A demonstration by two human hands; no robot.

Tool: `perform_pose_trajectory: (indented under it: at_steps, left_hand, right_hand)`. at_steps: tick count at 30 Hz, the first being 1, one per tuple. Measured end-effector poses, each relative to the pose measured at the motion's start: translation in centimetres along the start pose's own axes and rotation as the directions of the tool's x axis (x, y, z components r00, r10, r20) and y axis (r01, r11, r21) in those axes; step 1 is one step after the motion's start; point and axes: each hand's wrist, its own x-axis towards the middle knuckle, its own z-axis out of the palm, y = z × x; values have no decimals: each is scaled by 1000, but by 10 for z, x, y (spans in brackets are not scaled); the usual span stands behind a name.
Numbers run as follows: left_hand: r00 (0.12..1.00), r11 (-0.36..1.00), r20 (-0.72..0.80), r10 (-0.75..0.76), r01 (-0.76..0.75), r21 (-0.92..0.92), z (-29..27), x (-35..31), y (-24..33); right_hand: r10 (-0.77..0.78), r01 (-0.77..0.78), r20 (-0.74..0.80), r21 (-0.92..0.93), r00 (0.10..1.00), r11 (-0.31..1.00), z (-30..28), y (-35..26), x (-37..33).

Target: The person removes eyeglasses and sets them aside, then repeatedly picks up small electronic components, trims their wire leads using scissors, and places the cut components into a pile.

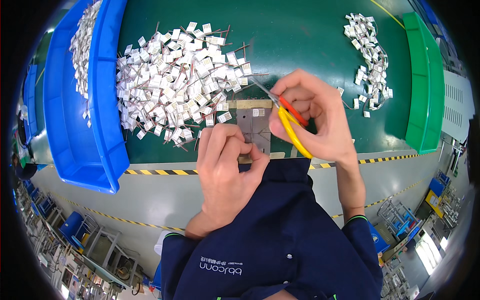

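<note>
In my right hand [320,122] is a pair of slim pointed pliers [292,120], with one red and one yellow handle. Their metal jaws point up and left, toward the edge of a big pile of small white connectors with short wires [185,75]. My left hand [225,170] is closed in a pinch beside a small grey metal plate [262,137] at the table's near edge. A single white connector [258,113] lies on the plate, and its thin wires [252,131] run down to my left fingertips, which grip them.
The green tabletop [300,30] carries a smaller group of wired white connectors [372,65] at the right. A blue bin [107,95] stands left of the pile, with more connectors beyond its wall. A green bin [424,85] stands at the right. Striped tape [160,172] runs along the near edge.
</note>
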Motion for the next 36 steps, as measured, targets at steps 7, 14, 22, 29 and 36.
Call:
perform_pose_trajectory:
  at_steps: [7, 14, 22, 29, 36]
  left_hand:
    - [997, 998, 25, -69, 69, -3, -1, 0, 3]
    - [998, 998, 23, -58, 58, -9, 0, -1, 2]
    - [998, 999, 23, -53, 53, -6, -1, -1, 1]
    - [999, 999, 25, -44, 45, -5, 0, 0, 0]
    - [1000, 1000, 22, 3, -3, -13, 0, -1, -3]
  right_hand:
    - [421, -474, 362, 69, 832, 878, -28, 5, 0]
    - [443, -486, 397, 9, 804, 874, -28, 0, 7]
    - [451, -498, 397, 16, 799, 867, -29, -1, 10]
    - [474, -513, 433, -31, 767, 858, -32, -4, 17]
    - [471, -497, 388, -37, 792, 867, -28, -7, 13]
